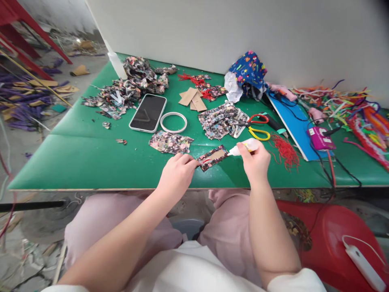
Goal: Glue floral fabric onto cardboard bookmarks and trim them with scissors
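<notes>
Holds floral-edged brown cardboard strip [217,156] in left fingers [189,161] by long axis's left end; aims white plastic bottle [252,143], gripped in right fingers [243,151], at strip's right end.

Left hand [178,171] grips a fabric-edged card [217,155]; right hand [257,161] holds a white bottle [252,143] at its end.

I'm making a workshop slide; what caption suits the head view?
At a green table, left hand holds a floral strip while right hand points a white bottle at its end.

The right hand [257,161] partly hides the white bottle [251,143].
</notes>
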{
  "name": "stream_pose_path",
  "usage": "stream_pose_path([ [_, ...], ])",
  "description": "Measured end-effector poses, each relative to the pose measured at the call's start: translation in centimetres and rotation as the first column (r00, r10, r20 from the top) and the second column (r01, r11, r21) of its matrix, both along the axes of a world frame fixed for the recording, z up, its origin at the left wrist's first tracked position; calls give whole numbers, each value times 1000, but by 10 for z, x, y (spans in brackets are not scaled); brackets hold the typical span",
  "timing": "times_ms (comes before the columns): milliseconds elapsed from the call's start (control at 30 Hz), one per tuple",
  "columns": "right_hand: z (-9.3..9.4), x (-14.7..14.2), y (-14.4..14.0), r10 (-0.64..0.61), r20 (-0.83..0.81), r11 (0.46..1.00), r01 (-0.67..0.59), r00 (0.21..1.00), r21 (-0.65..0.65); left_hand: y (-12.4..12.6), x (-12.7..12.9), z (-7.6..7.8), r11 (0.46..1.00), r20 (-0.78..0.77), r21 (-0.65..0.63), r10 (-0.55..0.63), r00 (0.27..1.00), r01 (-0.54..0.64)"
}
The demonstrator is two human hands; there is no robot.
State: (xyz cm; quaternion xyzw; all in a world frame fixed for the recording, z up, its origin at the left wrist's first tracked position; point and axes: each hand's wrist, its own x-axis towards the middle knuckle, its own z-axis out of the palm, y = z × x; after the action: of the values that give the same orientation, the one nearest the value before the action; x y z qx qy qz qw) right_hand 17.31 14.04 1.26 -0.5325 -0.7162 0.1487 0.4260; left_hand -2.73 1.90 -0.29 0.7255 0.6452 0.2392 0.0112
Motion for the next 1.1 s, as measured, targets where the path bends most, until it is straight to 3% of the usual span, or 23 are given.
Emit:
stream_pose_path([
  [767, 4, -21, -24, 149, -59, 986, -153, 987, -72, -1, 1, 2, 999, 3, -33, 2, 1000, -2],
  [1100, 9, -35, -43, 322, -14, 946, -322, 947, -43, -2, 0, 2, 999, 4, -38, 0, 1000, 1],
])
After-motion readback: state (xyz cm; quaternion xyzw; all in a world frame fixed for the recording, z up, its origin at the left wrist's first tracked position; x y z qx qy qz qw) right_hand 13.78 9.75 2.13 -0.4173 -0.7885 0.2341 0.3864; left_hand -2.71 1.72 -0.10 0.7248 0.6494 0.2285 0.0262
